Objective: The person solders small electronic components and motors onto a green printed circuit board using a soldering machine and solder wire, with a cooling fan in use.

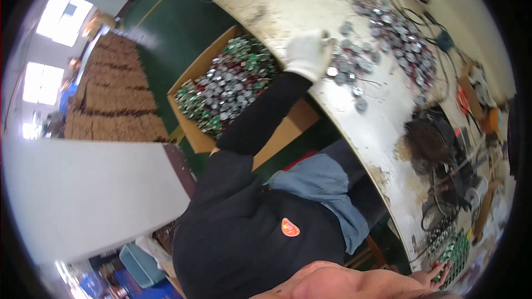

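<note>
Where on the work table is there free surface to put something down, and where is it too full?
The work table is bare between its upper left edge and the gloved left hand. Another worn bare strip runs along the near edge below the round metal parts. Those parts crowd the middle; cables and tools crowd the right.
</note>
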The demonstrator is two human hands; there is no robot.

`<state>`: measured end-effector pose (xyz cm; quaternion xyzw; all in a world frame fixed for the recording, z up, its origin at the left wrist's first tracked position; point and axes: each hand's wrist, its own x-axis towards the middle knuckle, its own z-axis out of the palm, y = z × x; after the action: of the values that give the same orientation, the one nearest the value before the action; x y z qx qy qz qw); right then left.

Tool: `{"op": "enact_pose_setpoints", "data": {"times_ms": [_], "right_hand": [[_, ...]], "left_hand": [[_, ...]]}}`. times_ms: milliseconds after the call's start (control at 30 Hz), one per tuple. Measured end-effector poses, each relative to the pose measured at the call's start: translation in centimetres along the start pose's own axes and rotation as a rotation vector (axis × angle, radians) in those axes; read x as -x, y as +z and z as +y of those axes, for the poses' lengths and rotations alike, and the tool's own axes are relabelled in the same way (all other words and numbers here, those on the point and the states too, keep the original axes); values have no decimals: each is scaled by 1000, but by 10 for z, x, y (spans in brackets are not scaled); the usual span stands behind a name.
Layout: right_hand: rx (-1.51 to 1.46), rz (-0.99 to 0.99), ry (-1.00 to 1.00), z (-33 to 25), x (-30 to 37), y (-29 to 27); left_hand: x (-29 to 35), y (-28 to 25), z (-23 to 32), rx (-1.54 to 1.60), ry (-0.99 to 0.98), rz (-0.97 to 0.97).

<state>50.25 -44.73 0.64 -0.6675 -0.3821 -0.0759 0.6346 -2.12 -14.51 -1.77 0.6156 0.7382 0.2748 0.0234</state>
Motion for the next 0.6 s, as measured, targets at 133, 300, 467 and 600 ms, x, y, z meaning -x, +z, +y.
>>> {"op": "enact_pose_setpoints", "data": {"times_ms": [133,300,467,600], "right_hand": [[111,-181,139,55,-17,-22],[326,-507,277,76,-36,-29],[107,-676,241,61,-23,-12],[138,-609,325,66,-26,-15]], "left_hand": [[-24,3,18,-110,-29,-317],[-36,5,8,-40,-72,-432],[-40,9,2,152,-109,-299],[-33,6,-5,629,-143,47]]}}
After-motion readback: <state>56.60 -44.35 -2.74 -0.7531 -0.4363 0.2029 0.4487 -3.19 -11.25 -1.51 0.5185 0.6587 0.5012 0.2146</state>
